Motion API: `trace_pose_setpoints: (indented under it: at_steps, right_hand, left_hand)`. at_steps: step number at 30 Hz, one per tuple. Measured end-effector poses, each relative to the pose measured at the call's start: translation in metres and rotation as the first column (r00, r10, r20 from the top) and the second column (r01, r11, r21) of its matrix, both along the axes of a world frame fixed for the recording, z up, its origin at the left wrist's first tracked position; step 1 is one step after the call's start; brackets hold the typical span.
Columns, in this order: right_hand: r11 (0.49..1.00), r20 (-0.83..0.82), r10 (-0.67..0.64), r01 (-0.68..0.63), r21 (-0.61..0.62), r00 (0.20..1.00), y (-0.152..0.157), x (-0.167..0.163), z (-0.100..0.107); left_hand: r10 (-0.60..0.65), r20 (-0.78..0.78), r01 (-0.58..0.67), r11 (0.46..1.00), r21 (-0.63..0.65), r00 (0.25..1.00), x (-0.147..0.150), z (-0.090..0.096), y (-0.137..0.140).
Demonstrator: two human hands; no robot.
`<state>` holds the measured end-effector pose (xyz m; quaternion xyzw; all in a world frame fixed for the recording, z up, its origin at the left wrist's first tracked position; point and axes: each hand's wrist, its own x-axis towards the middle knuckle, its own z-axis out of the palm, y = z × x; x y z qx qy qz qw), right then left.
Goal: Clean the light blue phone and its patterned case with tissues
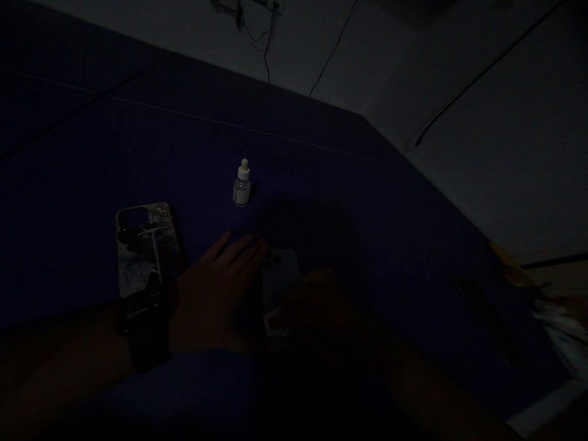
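The scene is very dark. A smartphone (281,278) lies face down on the blue surface, its rear cameras at the far end. My left hand (211,300), with a watch on its wrist, lies flat along the phone's left side, fingers stretched out and slightly apart. Over the phone's lower right part is my right hand (316,300), its fingers bent together in shadow. A small pale patch (275,323) shows under those fingertips on the phone's back; what it is cannot be made out. To the left lies a patterned phone case (149,251).
A small dropper bottle (241,187) with a white cap stands upright beyond my hands. Dark cables (269,52) hang down the wall behind. At the right are a long dark strip (491,318) and a crumpled pale thing (563,337) near the edge.
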<state>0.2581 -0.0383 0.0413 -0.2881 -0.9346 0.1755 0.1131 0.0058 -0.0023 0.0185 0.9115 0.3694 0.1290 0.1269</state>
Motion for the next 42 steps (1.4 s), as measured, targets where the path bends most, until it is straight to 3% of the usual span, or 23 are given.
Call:
trace_pose_setpoints:
  at_steps: [9,21,26,30,35,42]
  right_hand:
    - [0.976,0.048,0.113,-0.102,-0.191,0.992,-0.004,0.0,0.007]
    - [0.999,0.084,0.034,-0.033,-0.01,0.996,-0.005,0.004,0.005]
    - [0.996,0.034,0.087,-0.086,-0.01,0.996,-0.003,0.014,0.007]
    - [0.993,0.015,0.103,-0.102,-0.064,0.995,0.003,0.025,0.009]
    - [0.992,-0.053,0.028,-0.034,-0.122,0.998,0.015,0.044,0.004]
    - [0.97,-0.158,-0.213,0.19,-0.148,0.964,0.024,0.053,-0.007]
  left_hand:
    - [-0.014,-0.045,0.013,1.0,-0.018,0.999,-0.001,0.003,0.0]
    - [-0.023,0.024,0.024,1.0,-0.012,0.999,-0.003,0.002,0.0]
    - [-0.066,0.023,0.065,0.998,0.003,0.998,-0.005,0.001,0.002]
    - [-0.017,0.056,0.016,1.0,0.002,0.998,-0.004,0.003,0.002]
    - [0.053,0.073,-0.052,0.999,-0.007,0.996,-0.003,0.006,-0.001]
    - [-0.009,0.109,0.011,1.0,-0.013,0.994,-0.002,0.009,0.002]
